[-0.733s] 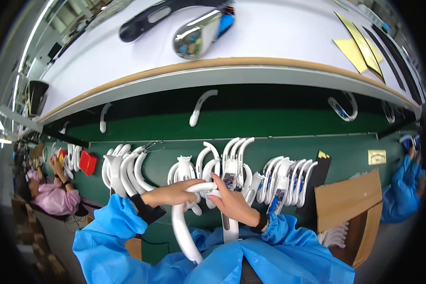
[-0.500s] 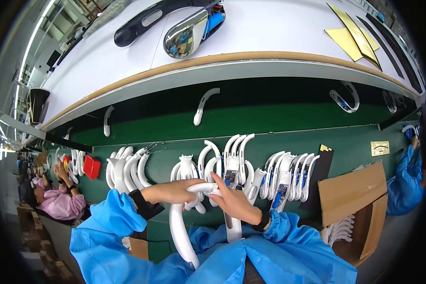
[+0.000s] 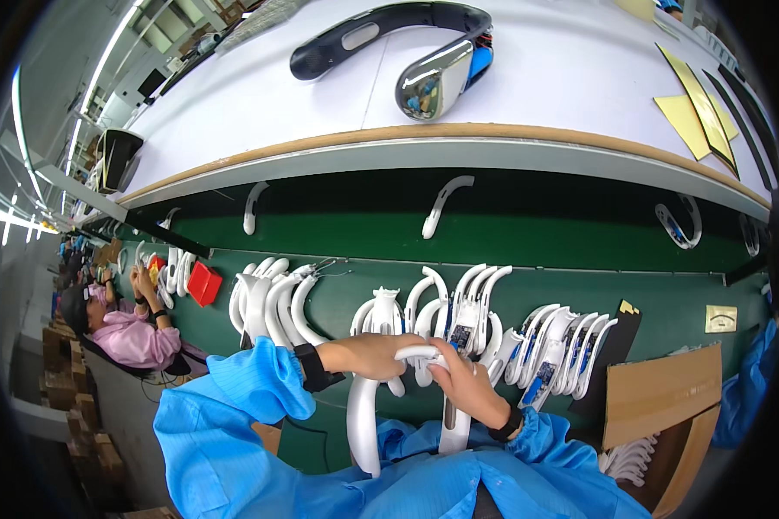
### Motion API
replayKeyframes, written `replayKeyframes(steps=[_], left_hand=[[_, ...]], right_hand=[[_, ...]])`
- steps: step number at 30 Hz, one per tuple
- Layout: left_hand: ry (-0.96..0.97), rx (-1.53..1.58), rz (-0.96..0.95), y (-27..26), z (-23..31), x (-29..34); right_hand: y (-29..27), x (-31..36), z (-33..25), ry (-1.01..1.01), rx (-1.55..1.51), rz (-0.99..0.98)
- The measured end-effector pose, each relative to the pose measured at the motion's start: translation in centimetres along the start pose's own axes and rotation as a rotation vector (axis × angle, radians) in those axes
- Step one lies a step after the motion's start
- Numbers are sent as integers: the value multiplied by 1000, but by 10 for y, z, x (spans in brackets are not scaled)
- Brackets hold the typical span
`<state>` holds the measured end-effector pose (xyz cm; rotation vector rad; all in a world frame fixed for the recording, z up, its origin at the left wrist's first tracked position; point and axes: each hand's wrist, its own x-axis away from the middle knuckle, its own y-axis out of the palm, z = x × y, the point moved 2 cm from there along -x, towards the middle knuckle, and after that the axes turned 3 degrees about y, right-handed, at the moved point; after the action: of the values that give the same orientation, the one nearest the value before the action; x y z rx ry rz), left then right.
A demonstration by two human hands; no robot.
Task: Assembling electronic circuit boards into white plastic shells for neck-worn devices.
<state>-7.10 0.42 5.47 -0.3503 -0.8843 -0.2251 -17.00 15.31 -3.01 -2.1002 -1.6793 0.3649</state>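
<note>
Both my hands are closed on a white curved shell [image 3: 364, 426], a U-shaped neckband-like piece held in front of my body. My left hand [image 3: 368, 353] grips it near the top of the bend, and its fingers are partly hidden. My right hand [image 3: 469, 387] wraps the other side, its thumb and fingers close to the left hand's. The shell's two arms hang down toward my lap, one with a slot [image 3: 453, 427]. Just beyond my hands, white shells with small circuit boards [image 3: 463, 324] stand on the green bench mat.
More white shells [image 3: 273, 298] lie to the left, and shells with blue parts [image 3: 558, 355] to the right. A cardboard box [image 3: 662, 389] holds further shells. Above runs a white shelf [image 3: 260, 112] with a black-and-chrome neckband [image 3: 424, 86]. A co-worker in pink [image 3: 134, 333] sits left.
The whole scene has shifted right and slightly down in the picture as my head turned. My hands stay closed on the white shell, with little change in their hold.
</note>
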Motion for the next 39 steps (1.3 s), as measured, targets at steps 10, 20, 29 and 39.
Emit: replayKeyframes(steps=[10, 20, 29, 39], left_hand=[[-122, -25, -84, 3, 11, 3], [285, -77, -142, -21, 3, -45], [448, -176, 862, -176, -23, -229], [396, -611, 1220, -185, -114, -375]], right_hand=[[2, 3, 2, 21, -18, -82], [-53, -36, 13, -400, 231, 128], [-218, -91, 189, 380, 454, 613], [-267, -79, 337, 639, 139, 864]])
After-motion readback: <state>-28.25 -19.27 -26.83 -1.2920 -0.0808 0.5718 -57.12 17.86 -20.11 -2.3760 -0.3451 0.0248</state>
